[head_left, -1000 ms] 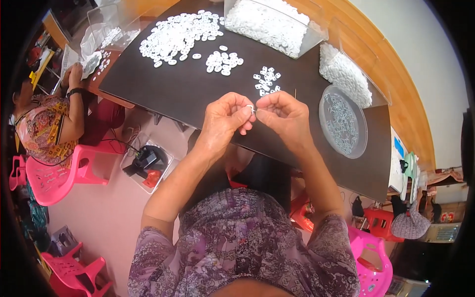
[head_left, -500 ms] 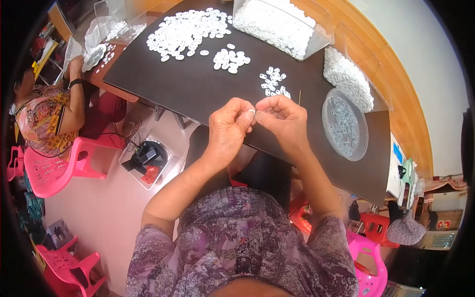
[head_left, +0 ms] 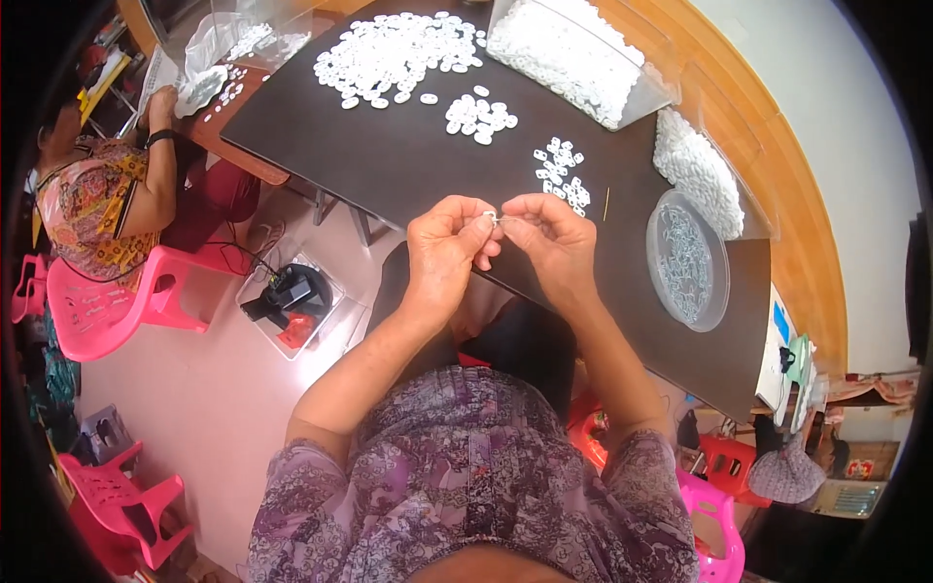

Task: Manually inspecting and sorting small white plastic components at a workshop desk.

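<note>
Both hands meet over the near edge of the dark table. My left hand (head_left: 442, 248) is closed in a pinch on a small white plastic piece (head_left: 490, 215). Beside it, my right hand (head_left: 556, 243) pinches what looks like a thin metal piece, its tip against the white one; the fingers hide most of it. Just beyond the right hand lies a cluster of small white pieces (head_left: 561, 175), some with dark slots. A thin brass-coloured rod (head_left: 607, 204) rests next to them. Farther right is a round clear dish (head_left: 717, 309) holding many small metal parts.
A large pile of white oval pieces (head_left: 389, 53) and a smaller pile (head_left: 480, 120) lie farther back. Clear bins hold white parts (head_left: 569, 58) and more white parts (head_left: 695, 165). At left, another person (head_left: 107, 204) sits on a pink chair (head_left: 107, 301) beside a floor tray (head_left: 326, 335).
The view has shifted slightly, so the table appears farther right and lower. My hands stay together, fingers slightly rearranged, and the white piece shows more plainly.
</note>
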`<action>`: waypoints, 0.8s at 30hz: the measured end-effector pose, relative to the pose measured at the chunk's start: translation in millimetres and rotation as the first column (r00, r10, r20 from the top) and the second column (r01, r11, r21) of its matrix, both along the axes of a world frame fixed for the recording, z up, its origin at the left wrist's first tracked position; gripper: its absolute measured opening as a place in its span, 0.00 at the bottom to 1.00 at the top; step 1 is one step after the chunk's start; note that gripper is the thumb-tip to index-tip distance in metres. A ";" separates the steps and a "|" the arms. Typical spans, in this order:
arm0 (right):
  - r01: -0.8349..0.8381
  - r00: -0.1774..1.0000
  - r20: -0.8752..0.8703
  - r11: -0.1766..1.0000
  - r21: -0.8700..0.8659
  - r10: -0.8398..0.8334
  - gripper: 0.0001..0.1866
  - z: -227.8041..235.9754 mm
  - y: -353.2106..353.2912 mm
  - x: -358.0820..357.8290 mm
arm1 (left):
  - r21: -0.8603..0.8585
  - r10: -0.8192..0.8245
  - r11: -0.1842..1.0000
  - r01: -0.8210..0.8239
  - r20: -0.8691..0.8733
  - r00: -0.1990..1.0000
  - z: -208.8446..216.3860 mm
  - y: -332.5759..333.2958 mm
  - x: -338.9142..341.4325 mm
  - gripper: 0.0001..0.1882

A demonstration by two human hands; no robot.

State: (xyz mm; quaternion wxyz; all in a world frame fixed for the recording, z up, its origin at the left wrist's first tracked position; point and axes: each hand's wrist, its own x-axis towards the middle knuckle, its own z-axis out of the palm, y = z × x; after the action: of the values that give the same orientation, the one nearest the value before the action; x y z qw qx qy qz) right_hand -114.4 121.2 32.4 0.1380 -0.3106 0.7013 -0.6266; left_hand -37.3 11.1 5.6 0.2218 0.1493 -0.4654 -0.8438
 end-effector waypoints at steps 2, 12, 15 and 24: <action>0.000 0.999 0.048 0.999 -0.042 0.002 0.04 -3.9 -1.7 0.2 | -0.003 0.004 1.000 -0.004 -0.001 1.000 0.0 -1.8 0.6 0.04; 0.019 0.975 -0.224 0.997 0.078 -0.001 0.04 -10.2 -12.3 -3.9 | 0.023 0.032 0.999 -0.031 -0.038 0.999 -10.7 -9.1 0.9 0.04; 0.053 0.965 -0.263 0.987 0.150 -0.012 0.05 -2.1 -18.2 -14.4 | 0.063 0.063 0.996 -0.061 -0.036 0.997 -11.3 -14.8 0.4 0.05; 0.333 0.623 -0.782 0.901 0.279 0.013 0.07 -29.0 -62.1 -89.5 | 0.113 0.071 0.991 -0.066 -0.037 0.997 -14.6 -21.8 -1.1 0.05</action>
State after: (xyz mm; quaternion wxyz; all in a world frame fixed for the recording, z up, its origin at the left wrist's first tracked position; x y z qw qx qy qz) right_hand -203.9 59.0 3.4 -0.1706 -0.4466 0.8297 -0.2880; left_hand -38.4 -10.8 -9.1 0.2513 0.1600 -0.4072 -0.8634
